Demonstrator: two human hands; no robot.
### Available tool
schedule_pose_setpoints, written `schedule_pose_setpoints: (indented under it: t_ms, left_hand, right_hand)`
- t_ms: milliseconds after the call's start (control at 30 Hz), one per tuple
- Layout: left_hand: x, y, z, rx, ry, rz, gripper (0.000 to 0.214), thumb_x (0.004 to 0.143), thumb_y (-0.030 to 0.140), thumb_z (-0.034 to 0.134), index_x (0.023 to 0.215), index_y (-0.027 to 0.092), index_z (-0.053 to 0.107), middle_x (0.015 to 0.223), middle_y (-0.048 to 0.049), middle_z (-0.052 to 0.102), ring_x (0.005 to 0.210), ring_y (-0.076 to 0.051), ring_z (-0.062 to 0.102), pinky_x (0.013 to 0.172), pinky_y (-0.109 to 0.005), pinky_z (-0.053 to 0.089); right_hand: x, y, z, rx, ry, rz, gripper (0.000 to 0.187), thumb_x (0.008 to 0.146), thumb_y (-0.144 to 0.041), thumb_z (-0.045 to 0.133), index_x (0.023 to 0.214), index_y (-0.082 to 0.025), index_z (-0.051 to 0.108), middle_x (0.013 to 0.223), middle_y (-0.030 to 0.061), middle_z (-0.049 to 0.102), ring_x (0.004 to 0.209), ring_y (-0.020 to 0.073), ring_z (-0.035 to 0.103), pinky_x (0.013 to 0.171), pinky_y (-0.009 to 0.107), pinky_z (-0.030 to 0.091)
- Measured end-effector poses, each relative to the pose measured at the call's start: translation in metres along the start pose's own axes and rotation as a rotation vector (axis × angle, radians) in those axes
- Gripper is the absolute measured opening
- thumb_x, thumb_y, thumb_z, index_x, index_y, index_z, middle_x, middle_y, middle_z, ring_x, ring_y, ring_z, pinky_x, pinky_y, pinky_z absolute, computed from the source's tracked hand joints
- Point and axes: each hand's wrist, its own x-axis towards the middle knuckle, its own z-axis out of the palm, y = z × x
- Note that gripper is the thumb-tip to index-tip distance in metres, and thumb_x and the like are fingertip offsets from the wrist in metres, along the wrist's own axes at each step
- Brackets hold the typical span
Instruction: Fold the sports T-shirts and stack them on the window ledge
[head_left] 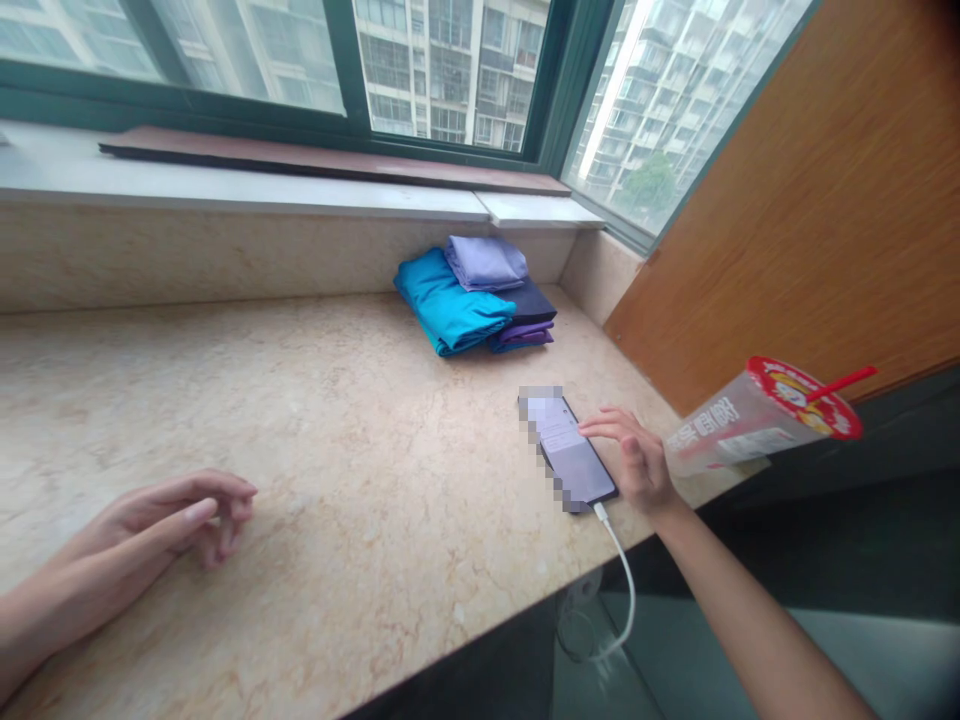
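Note:
A smartphone lies flat on the marble ledge with a white charging cable plugged into its near end. My right hand rests at the phone's right edge, fingers stretched out and touching its screen side; it holds nothing. My left hand lies on the ledge at the lower left, fingers loosely curled and apart, with nothing in it. A plastic drink cup with a red printed lid and a red straw stands tilted just right of my right hand.
A stack of folded clothes, teal, lilac, navy and purple, sits at the back of the ledge near the window corner. A wooden panel rises on the right. The cable hangs over the ledge's front edge above a dark floor.

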Motion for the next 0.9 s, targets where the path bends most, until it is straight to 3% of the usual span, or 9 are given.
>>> schedule_pose_setpoints:
  t_ms: [67,167,400,567,667,767,900]
  left_hand:
    - [0.000,-0.002,-0.002,-0.119,-0.098,-0.058,0.031,0.057,0.047,0.085,0.077,0.024,0.079,0.071,-0.0046,0.071,0.060,-0.024,0.064,0.054,-0.033,0.054]
    - [-0.002,0.001,-0.001,-0.159,-0.105,-0.069,0.029,0.057,0.042,0.086,0.078,0.023,0.080,0.072,-0.0047,0.071,0.060,-0.023,0.063,0.054,-0.031,0.054]
    - [-0.010,0.017,0.005,-0.187,-0.193,0.038,0.024,0.070,0.042,0.083,0.086,0.024,0.080,0.076,-0.0041,0.071,0.062,-0.020,0.064,0.056,-0.029,0.054]
    - [-0.014,0.015,0.004,-0.221,-0.259,0.094,0.029,0.080,0.047,0.076,0.094,0.022,0.077,0.082,-0.0050,0.069,0.066,-0.018,0.064,0.059,-0.027,0.054]
    - [-0.015,0.011,0.004,-0.257,-0.298,0.112,0.033,0.084,0.051,0.072,0.097,0.021,0.075,0.084,-0.0046,0.068,0.067,-0.017,0.064,0.060,-0.027,0.054]
    - [-0.015,0.008,0.004,-0.320,-0.326,0.131,0.035,0.086,0.053,0.071,0.099,0.020,0.072,0.085,-0.0036,0.067,0.066,-0.016,0.063,0.059,-0.026,0.053]
    - [-0.017,0.008,0.005,-0.367,-0.360,0.144,0.037,0.085,0.054,0.073,0.097,0.019,0.071,0.084,-0.0029,0.066,0.064,-0.014,0.064,0.057,-0.025,0.052]
  right_hand:
    - [-0.001,0.000,0.000,-0.003,0.005,-0.005,0.050,0.107,-0.040,0.025,0.102,-0.025,0.073,0.101,0.0081,0.075,0.100,0.0258,0.069,0.102,0.051,0.044]
    - [-0.002,0.001,0.000,-0.005,0.024,-0.023,0.047,0.107,-0.037,0.027,0.100,-0.024,0.072,0.098,0.0076,0.074,0.099,0.0262,0.068,0.097,0.050,0.045]
    - [-0.001,0.002,0.004,-0.050,0.059,0.018,0.042,0.106,-0.031,0.032,0.096,-0.024,0.072,0.086,0.0058,0.072,0.093,0.0252,0.068,0.088,0.045,0.048]
    - [0.007,0.004,0.007,-0.173,0.105,0.027,0.035,0.105,-0.029,0.038,0.097,-0.022,0.072,0.097,0.0075,0.075,0.098,0.0251,0.068,0.088,0.043,0.050]
    - [0.044,0.007,0.019,-0.285,0.136,0.030,0.027,0.102,-0.031,0.047,0.100,-0.021,0.072,0.102,0.0087,0.075,0.100,0.0261,0.068,0.093,0.043,0.050]
    - [0.109,0.007,0.046,-0.404,0.061,0.063,0.027,0.099,-0.032,0.051,0.112,-0.019,0.070,0.115,0.0115,0.072,0.111,0.0273,0.065,0.101,0.042,0.048]
    - [0.202,0.001,0.100,-0.554,-0.070,0.307,0.047,0.097,-0.035,0.055,0.140,-0.016,0.057,0.145,0.0155,0.056,0.136,0.0276,0.049,0.113,0.038,0.037]
